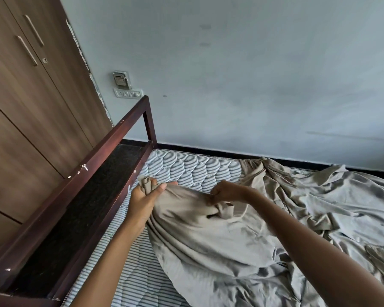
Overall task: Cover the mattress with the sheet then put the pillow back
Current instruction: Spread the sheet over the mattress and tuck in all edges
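Bed, head view.

- Mattress (pixel 193 167): one, striped and quilted. Left edge lies against the frame (pixel 111 138); far edge runs along the dark skirting at the foot of the wall (pixel 253 74). Bare at the far left corner and in a strip beside the frame.
- Sheet (pixel 275 229): one, grey-beige, crumpled. Lies on the mattress over its right and near parts, and reaches the far edge about midway along.
- Hands: two, apart, both clamped on the sheet. Left hand (pixel 145 196) grips a bunched corner just beside the frame. Right hand (pixel 225 192) grips a fold further right. The cloth is drawn taut between them and lifted off the mattress.
- Frame: one, dark wood, with an upper rail and a corner post near the wall.
- Wardrobe (pixel 31 107): one, beyond the frame, with two bar handles.
- Wall fittings: one switch panel (pixel 128 93) and one meter box (pixel 120 79) above it.
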The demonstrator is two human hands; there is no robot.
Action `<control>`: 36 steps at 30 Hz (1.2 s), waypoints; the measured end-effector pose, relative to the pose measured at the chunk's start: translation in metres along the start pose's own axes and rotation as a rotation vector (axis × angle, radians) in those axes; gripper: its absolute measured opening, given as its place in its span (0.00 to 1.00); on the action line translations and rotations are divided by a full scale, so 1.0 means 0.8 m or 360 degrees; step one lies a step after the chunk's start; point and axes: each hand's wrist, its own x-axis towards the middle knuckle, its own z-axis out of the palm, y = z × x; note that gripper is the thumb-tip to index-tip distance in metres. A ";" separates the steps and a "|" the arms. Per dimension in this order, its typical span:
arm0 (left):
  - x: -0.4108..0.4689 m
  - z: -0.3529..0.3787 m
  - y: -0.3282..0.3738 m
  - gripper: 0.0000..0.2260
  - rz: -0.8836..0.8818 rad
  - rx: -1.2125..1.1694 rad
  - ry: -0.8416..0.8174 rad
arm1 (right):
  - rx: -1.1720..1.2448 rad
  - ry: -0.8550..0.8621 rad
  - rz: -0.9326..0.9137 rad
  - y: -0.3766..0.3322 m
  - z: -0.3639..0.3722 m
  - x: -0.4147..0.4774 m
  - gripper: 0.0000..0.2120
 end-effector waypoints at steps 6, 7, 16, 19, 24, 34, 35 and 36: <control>-0.004 -0.015 -0.008 0.08 0.0044 0.0318 0.0257 | -0.0212 0.0382 0.0064 0.049 -0.028 -0.009 0.13; -0.004 -0.011 -0.009 0.06 0.0049 0.0369 0.0273 | -0.0132 0.0404 0.0039 0.043 -0.031 -0.013 0.10; -0.020 0.075 -0.022 0.20 -0.0245 0.0002 -0.0338 | 0.0440 -0.0002 -0.0171 -0.062 -0.002 -0.025 0.08; -0.018 0.080 -0.021 0.13 -0.0276 -0.0004 -0.0179 | 0.0631 0.0009 -0.0247 -0.058 -0.006 -0.026 0.10; -0.008 0.061 -0.024 0.04 -0.0352 0.0086 0.0107 | 0.0373 -0.0007 -0.0217 -0.034 -0.022 -0.018 0.13; -0.006 0.019 -0.014 0.04 -0.0315 -0.0032 0.0055 | -0.1048 -0.0100 0.0309 -0.003 -0.074 0.005 0.21; -0.006 0.015 -0.015 0.05 -0.0334 -0.0073 0.0053 | -0.0930 -0.0084 0.0253 -0.006 -0.081 0.005 0.16; -0.005 0.012 -0.015 0.06 -0.0324 -0.0068 0.0053 | -0.0748 -0.0051 0.0157 -0.007 -0.085 0.005 0.10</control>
